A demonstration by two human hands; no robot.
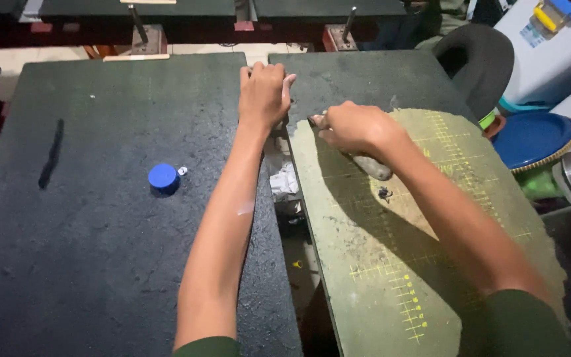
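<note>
Green sleeves frame the olive board (378, 264); its far edge is gripped by the closed left hand (264, 92), while a grey scraper (371, 165) is clenched in the right hand (355, 127). A slip could gouge the board or strike the left knuckles

The scene is evenly but rather dimly lit from above, and soft shadows are cast by both forearms onto the green board (391, 264). The centre is rendered fairly sharp, while the far edge and corners are darkened. Faint sheen is seen on the dark board (100, 231).
</note>
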